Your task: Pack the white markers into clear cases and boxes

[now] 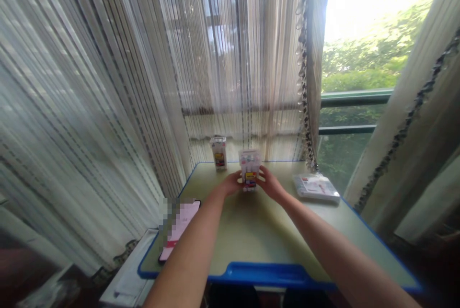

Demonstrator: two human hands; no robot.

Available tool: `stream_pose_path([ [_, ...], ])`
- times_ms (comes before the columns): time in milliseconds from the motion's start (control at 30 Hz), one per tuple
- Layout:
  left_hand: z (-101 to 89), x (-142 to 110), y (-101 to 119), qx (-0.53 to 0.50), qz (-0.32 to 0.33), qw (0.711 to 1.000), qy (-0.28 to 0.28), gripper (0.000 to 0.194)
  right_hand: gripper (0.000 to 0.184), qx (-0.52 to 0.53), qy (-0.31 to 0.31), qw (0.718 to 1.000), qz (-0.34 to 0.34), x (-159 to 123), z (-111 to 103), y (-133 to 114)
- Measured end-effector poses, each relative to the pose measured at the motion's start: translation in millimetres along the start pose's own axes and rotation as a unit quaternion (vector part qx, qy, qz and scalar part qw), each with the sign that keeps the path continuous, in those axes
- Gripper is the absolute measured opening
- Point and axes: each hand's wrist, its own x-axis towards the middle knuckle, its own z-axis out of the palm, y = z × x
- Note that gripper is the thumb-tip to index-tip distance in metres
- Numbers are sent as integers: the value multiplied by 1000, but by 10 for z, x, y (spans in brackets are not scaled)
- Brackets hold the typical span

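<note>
A small clear packet [250,169] with a red and yellow label stands upright near the middle of the pale green table [251,231]. My left hand [232,184] grips its left side and my right hand [270,183] grips its right side, fingers curled against it. A second, similar packet [219,153] stands upright behind and to the left, near the curtain, untouched.
A flat clear package [316,187] lies at the table's right side. A phone [179,229] with a pink screen lies on the left edge. The table has a blue rim [266,274]. Striped sheer curtains [143,83] hang behind; a window with green railing is at right.
</note>
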Motion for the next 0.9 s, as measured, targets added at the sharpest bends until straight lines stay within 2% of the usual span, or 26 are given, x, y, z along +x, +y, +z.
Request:
stream_pose_path([
  [167, -147, 207, -210, 62, -33, 996, 49, 46, 34, -60, -8, 996, 72, 234, 201, 235],
  [267, -217, 318, -316, 99, -49, 992, 61, 38, 26, -101, -2, 992, 79, 336, 277, 348],
  [500, -351, 536, -462, 182, -98, 975, 80, 29, 32, -157, -25, 984, 77, 628, 419, 403],
  [667, -406, 463, -439, 226, -157, 951, 139, 26, 37, -248, -23, 963, 103, 698, 502, 364],
  [733, -461, 401, -422, 234, -178, 933, 208, 26, 42, -269, -24, 957, 103, 719, 522, 344],
  [833, -580, 389, -469, 196, -171, 881, 395, 26, 39, -285, -34, 953, 98, 758, 546, 322],
  [900, -648, 452, -566, 160, -146, 850, 480, 42, 36, -314, -49, 944, 92, 785, 567, 310],
])
